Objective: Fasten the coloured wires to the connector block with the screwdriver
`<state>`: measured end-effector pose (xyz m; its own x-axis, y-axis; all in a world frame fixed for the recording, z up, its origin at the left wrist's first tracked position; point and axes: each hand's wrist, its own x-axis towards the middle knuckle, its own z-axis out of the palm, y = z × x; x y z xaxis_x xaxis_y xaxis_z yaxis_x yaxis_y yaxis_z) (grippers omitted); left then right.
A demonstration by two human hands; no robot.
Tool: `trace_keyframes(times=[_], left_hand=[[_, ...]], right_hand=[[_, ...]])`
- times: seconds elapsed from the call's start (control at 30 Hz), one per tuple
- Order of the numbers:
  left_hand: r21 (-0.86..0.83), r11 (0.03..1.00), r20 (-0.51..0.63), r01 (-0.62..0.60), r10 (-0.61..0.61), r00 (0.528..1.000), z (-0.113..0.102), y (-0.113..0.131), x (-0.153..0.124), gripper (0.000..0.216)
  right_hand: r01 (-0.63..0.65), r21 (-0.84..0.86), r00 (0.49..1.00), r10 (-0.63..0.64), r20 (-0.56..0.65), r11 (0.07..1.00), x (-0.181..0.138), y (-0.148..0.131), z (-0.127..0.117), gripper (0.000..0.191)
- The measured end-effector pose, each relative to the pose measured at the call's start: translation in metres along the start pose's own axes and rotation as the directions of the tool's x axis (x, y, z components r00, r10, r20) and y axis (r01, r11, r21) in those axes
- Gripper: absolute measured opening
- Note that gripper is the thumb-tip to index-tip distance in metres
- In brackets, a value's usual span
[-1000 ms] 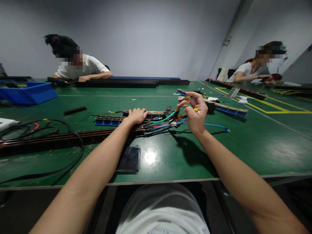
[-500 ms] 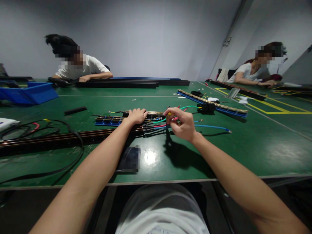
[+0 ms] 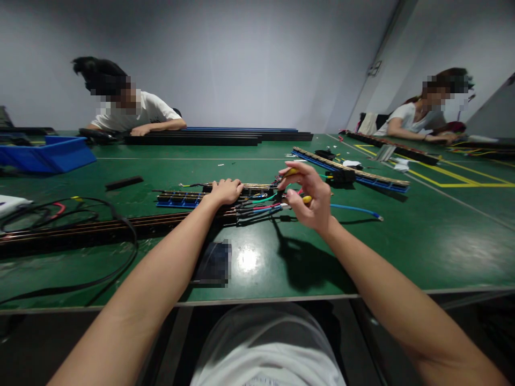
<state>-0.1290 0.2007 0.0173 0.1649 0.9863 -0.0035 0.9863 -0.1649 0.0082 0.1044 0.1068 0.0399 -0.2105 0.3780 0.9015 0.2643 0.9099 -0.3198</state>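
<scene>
My left hand (image 3: 226, 191) lies curled, palm down, on a long dark rail assembly (image 3: 189, 199) with blue end pieces at the table's middle. From the rail's right end spill coloured wires (image 3: 261, 206), green, red and blue. My right hand (image 3: 309, 195) hovers just right of them, fingers closed round a small yellow-handled tool (image 3: 293, 172) whose tips meet the wire ends. A blue wire (image 3: 354, 209) trails off to the right.
A long dark rail (image 3: 80, 230) and black cable loops (image 3: 60, 214) lie at left, a blue bin (image 3: 48, 153) far left. Another blue-edged rail (image 3: 354, 174) lies at right. Black rails (image 3: 217, 136) stretch along the far side. Two other people lean on the green table (image 3: 402, 241).
My right hand dropped from a raised position down to the wire ends, then lifted slightly and opened its grip on the yellow-handled tool. My left hand stayed on the rail.
</scene>
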Motion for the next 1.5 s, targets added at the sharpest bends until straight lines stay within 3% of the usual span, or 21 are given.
trace_keyframes(times=[0.13,0.23,0.47,0.63,0.73,1.0,1.2,1.33,1.5], left_hand=[[-0.009,1.0,-0.006,-0.005,0.005,1.0,0.001,-0.001,0.0,0.054],[-0.011,1.0,-0.004,-0.001,0.001,1.0,0.001,-0.001,0.0,0.053],[-0.009,1.0,-0.011,-0.002,0.002,1.0,0.004,-0.001,0.004,0.054],[-0.012,1.0,-0.02,-0.008,0.007,1.0,0.006,-0.002,0.006,0.055],[-0.008,1.0,-0.016,-0.005,0.005,1.0,0.005,-0.002,0.004,0.054],[-0.002,1.0,-0.006,0.004,-0.004,1.0,0.002,0.001,0.001,0.054],[0.019,1.0,-0.005,0.007,-0.007,1.0,0.001,0.004,0.0,0.053],[0.012,1.0,-0.007,-0.001,0.001,1.0,0.002,0.003,0.002,0.054],[0.007,1.0,-0.022,-0.004,0.004,1.0,0.005,0.002,0.005,0.054]], right_hand=[[-0.097,0.161,0.977,0.125,-0.173,0.982,0.007,0.008,-0.007,0.034],[-0.148,0.206,0.958,0.192,-0.214,0.967,0.01,0.011,-0.006,0.032],[-0.188,0.147,0.975,0.203,-0.088,0.971,0.005,0.002,0.001,0.034],[-0.094,0.022,0.995,0.094,0.013,0.995,-0.002,-0.01,0.006,0.041],[-0.066,-0.005,0.998,0.066,-0.002,0.998,-0.002,-0.014,0.007,0.044],[0.038,-0.117,0.997,-0.031,0.067,0.992,-0.003,-0.006,0.004,0.051],[0.018,-0.049,0.99,-0.011,0.142,0.999,-0.006,-0.005,0.01,0.056],[0.143,0.017,0.954,-0.142,0.263,0.99,-0.008,-0.005,0.016,0.06],[0.35,0.08,0.808,-0.344,0.477,0.933,-0.014,-0.006,0.024,0.062]])
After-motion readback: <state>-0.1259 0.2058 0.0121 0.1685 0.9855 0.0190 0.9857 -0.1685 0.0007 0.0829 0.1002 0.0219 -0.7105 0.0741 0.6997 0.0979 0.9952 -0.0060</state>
